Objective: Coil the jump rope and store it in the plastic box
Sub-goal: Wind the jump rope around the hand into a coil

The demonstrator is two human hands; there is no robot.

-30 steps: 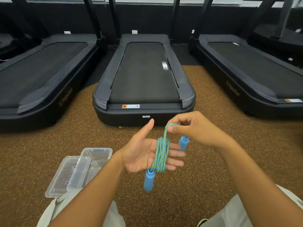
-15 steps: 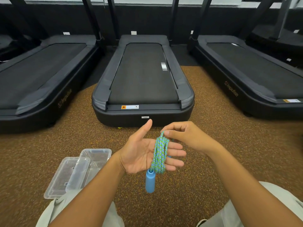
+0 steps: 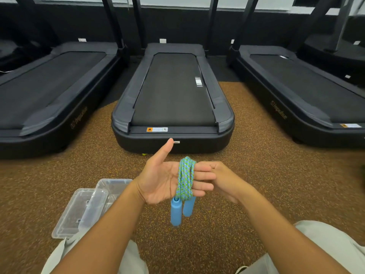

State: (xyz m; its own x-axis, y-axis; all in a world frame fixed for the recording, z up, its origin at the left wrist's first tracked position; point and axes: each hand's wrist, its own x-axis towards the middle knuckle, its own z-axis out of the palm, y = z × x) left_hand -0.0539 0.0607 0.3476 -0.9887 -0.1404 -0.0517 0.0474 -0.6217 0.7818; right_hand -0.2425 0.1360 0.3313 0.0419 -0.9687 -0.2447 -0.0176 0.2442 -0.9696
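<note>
The blue-and-green braided jump rope (image 3: pixel 185 177) is wound in several loops around the four fingers of my left hand (image 3: pixel 160 178), which is held palm up with the thumb raised. Its two blue handles (image 3: pixel 176 212) hang side by side below that hand. My right hand (image 3: pixel 225 179) sits just behind and to the right of the left fingertips, fingers curled; what it grips is hidden by the left fingers. The clear plastic box (image 3: pixel 113 187) lies on the floor at lower left, its clear lid (image 3: pixel 79 211) beside it, partly overlapping.
Three black treadmills stand ahead: one at centre (image 3: pixel 173 91), one left (image 3: pixel 47 89), one right (image 3: pixel 308 89). Brown speckled rubber floor (image 3: pixel 276 171) lies between them and me. My knees in light trousers (image 3: pixel 324 246) fill the bottom corners.
My right hand came down from above the coil to behind the left fingertips. The second blue handle, earlier up near the right hand, now hangs next to the first one below the coil.
</note>
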